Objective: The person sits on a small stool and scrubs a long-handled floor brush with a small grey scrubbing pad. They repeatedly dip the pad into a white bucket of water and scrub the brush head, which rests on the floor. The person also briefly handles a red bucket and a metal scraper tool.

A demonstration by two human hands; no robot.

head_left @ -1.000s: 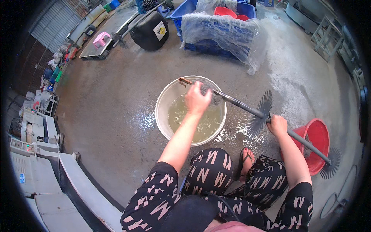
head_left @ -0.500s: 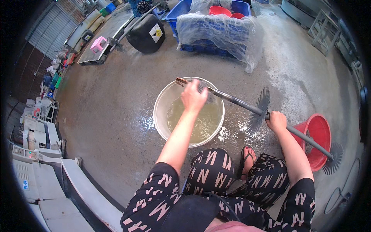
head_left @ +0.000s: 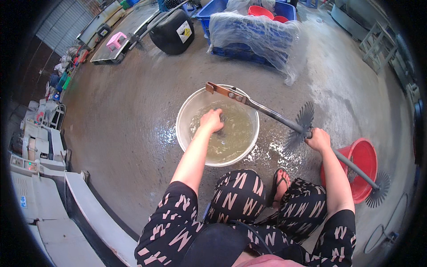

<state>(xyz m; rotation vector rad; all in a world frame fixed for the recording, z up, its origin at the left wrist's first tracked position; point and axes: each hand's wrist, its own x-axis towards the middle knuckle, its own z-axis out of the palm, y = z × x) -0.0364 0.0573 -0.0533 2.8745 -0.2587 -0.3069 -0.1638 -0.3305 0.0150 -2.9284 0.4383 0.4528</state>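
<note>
While the wet floor stretches on every side, a blue bin draped with pale net stands far off, a black drum to its left. Nearer, a white tub holds cloudy water, and a red bucket stands to the right. A grey rod slants from over the tub's far side to the near right, crossing above the bucket. It carries two spiky discs, a middle disc and an end disc at the near right. A brown strip caps its far left end. The right hand clenches the rod just beside the middle disc. The left hand, down inside the tub, grasps a dark wad, mostly hidden; I cannot tell what it is.
</note>
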